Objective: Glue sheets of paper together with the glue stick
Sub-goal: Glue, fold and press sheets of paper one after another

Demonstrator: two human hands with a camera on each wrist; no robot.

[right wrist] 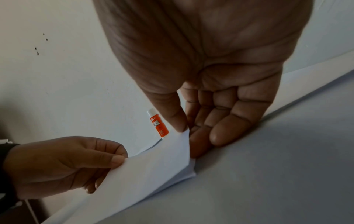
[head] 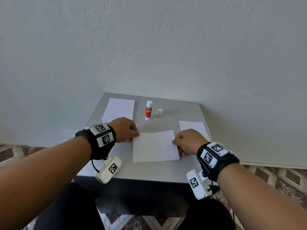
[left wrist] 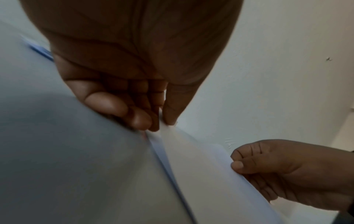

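So I'm watching the feeds here. There aren't really any containers on this small grey square table (head: 149, 171), just loose stuff lying on it.

Far left at the back there's a white rectangular stack of paper sheets (head: 118, 110), flat on the top. My left hand (head: 125, 129) is just in front of it, fingers curled, thumb and fingers pinching the left edge of the white sheet of paper in the middle (head: 154, 146). From the left wrist cam the thumb sits on top of the edge and the fingers are tucked under it, with that side lifted a bit off the table. I can't tell whether it's one sheet or two stacked.

Behind the middle sheet stands the white glue stick with the orange-red label (head: 148, 110), upright with its cap off. The label reads "GLUE STICK" in white; there's a smaller line above it that I can't make out. The small white cylindrical cap (head: 160, 112) stands just to its right, not touching it.

Then my right hand (head: 187, 141) is doing the same thing on the sheet's right edge: thumb on top, curled fingers underneath, pinching it. Behind that hand, near the table's right edge, another white sheet of paper (head: 192, 127) lies flat.

Both wrists wear black bands with black-and-white square marker tags (head: 106, 139).
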